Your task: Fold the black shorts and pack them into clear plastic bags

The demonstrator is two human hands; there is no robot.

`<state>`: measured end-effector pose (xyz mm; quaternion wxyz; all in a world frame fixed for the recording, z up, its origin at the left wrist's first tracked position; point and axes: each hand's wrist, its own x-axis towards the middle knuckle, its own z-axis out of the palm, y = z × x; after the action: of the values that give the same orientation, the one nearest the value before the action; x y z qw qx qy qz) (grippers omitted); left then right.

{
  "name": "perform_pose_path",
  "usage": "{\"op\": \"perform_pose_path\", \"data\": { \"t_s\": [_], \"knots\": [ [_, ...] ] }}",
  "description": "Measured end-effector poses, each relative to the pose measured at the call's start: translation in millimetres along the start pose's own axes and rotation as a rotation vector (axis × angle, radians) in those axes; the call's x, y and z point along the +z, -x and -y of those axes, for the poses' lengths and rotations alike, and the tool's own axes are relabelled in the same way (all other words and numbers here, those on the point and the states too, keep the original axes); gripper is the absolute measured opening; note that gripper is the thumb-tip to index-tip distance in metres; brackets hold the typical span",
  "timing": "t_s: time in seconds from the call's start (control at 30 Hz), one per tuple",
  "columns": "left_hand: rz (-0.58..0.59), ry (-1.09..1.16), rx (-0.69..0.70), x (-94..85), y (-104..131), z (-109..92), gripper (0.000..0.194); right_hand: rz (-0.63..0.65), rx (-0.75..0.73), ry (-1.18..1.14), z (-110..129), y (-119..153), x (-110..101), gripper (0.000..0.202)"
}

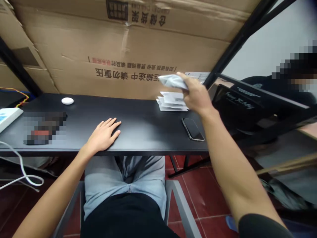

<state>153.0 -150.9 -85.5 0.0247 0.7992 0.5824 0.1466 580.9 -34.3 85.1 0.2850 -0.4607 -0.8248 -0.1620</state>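
Note:
My left hand (pixel 104 135) lies flat on the black desk (pixel 138 129) near its front edge, fingers spread and holding nothing. Raised at the right rear of the desk, my right hand (pixel 196 93) grips a pale, light-coloured packet (pixel 172 81) between thumb and fingers. Just below and beside that hand, a stack of white packets (pixel 172 101) rests on the desk against the cardboard. A phone (pixel 193 129) lies on the desk under my right forearm's left side.
Cardboard (pixel 81 43) stands along the back. A white oval object (pixel 67 101), a blurred dark item (pixel 46 128) and a white power strip (pixel 10 118) are at the left. A black panel (pixel 252 102) and another person (pixel 294 77) are at the right.

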Motion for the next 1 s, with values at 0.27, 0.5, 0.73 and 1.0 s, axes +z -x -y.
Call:
{"op": "perform_pose_path", "data": {
  "t_s": [0.27, 0.5, 0.73, 1.0],
  "knots": [
    [-0.003, -0.026, 0.001, -1.5, -0.1, -0.8, 0.064, 0.371, 0.192, 0.251, -77.9, -17.7, 59.8, 0.073],
    [0.013, -0.022, 0.001, -3.1, -0.9, -1.4, 0.064, 0.549, 0.291, 0.187, -90.0, -3.2, 93.0, 0.074],
    [0.026, -0.009, -0.066, -6.0, 0.6, -7.6, 0.075, 0.293, 0.172, 0.044, 29.6, 57.7, 83.2, 0.091],
    [0.043, -0.019, -0.096, -9.6, 1.9, -12.5, 0.079, 0.589, 0.263, -0.165, 99.4, 122.9, 99.2, 0.089]
  ]
}}
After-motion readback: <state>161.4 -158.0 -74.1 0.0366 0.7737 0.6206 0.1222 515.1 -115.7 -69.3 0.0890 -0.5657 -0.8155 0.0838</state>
